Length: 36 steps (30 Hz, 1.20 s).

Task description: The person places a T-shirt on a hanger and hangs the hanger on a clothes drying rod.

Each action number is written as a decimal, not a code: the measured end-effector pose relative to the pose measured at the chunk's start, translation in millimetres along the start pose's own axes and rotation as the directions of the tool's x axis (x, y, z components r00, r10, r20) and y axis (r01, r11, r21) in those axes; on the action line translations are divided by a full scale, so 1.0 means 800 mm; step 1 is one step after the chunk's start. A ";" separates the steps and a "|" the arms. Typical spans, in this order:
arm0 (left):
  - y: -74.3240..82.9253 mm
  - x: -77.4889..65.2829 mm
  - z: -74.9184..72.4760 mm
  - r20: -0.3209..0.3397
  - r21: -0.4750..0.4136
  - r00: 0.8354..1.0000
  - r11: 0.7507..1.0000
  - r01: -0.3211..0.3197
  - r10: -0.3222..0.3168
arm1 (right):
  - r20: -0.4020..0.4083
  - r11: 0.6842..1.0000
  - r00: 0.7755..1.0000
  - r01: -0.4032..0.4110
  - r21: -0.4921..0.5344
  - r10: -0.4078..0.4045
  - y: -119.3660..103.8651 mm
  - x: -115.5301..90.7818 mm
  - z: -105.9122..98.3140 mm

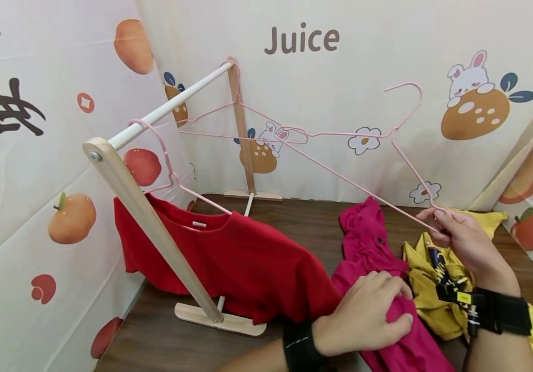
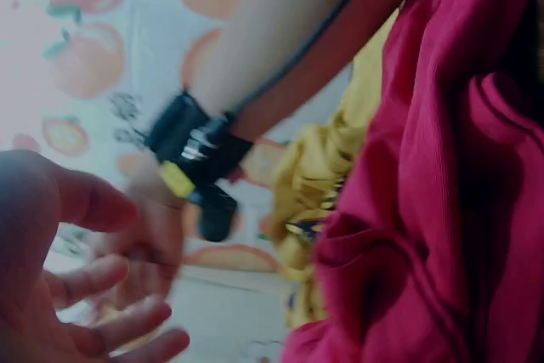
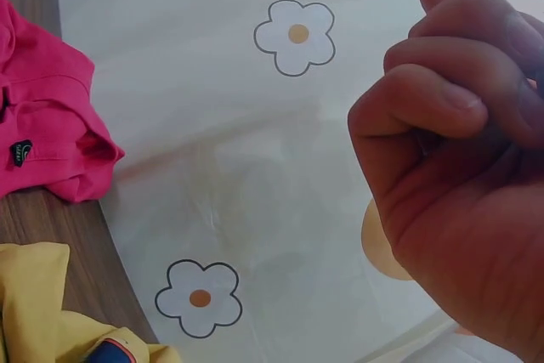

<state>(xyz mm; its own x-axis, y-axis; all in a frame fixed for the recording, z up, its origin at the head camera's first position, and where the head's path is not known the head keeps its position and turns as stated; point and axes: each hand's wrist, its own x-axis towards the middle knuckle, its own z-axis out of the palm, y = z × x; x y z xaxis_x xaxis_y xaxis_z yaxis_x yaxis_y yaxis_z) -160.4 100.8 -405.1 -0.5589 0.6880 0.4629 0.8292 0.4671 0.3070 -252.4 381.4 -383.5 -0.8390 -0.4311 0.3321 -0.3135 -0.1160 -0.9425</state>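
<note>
Your wooden rack (image 1: 145,217) stands left of centre in the head view with the red shirt (image 1: 257,263) hanging at its near end, and the magenta garment (image 1: 364,245) lies at lower right. The pink hanger (image 1: 341,134) you hold spans right of centre, one end pinched in your right hand (image 1: 468,240); your left hand (image 1: 369,312), fingers loosely spread, shows over the magenta garment.

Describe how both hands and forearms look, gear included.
No gloves or sleeves show. The left hand has a pale-marked black wristband; the right hand has a black strap bearing a small black device, a yellow label and a dark cable along the forearm.
</note>
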 end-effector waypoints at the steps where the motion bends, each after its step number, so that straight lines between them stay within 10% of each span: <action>1: -0.001 0.007 0.011 0.013 0.016 0.999 0.999 0.046 -0.046 | -0.012 1.000 1.000 0.002 0.005 -0.001 -0.001 0.002 -0.001; 8: -0.024 0.061 0.083 0.103 0.146 0.937 0.937 0.318 -0.334 | -0.071 1.000 0.997 -0.010 -0.027 0.008 0.002 0.007 -0.001; 16: -0.047 0.087 0.130 0.286 0.175 0.844 0.891 0.419 -0.453 | -0.061 1.000 0.998 0.015 -0.013 -0.015 0.001 0.002 -0.007; 24: -0.049 0.077 0.113 0.215 0.275 0.851 0.866 0.418 -0.479 | -0.124 0.998 0.992 0.000 -0.055 -0.007 -0.006 -0.008 -0.015; 31: -0.049 0.062 0.072 0.097 0.455 0.830 0.766 0.455 -0.550 | -0.161 0.998 0.987 -0.007 -0.056 -0.002 -0.013 -0.015 -0.020; 36: -0.052 0.050 0.045 0.077 0.376 0.875 0.827 0.418 -0.477 | -0.191 0.995 0.981 -0.057 -0.082 0.040 -0.017 -0.021 -0.026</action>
<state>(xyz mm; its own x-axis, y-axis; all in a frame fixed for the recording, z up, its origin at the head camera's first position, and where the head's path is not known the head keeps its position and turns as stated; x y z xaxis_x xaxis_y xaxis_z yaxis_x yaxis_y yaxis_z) -217.3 128.5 -429.4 -0.8855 0.4220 0.1943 0.4502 0.8827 0.1346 -243.4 408.7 -375.0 -0.9203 -0.2568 0.2952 -0.3009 -0.0176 -0.9535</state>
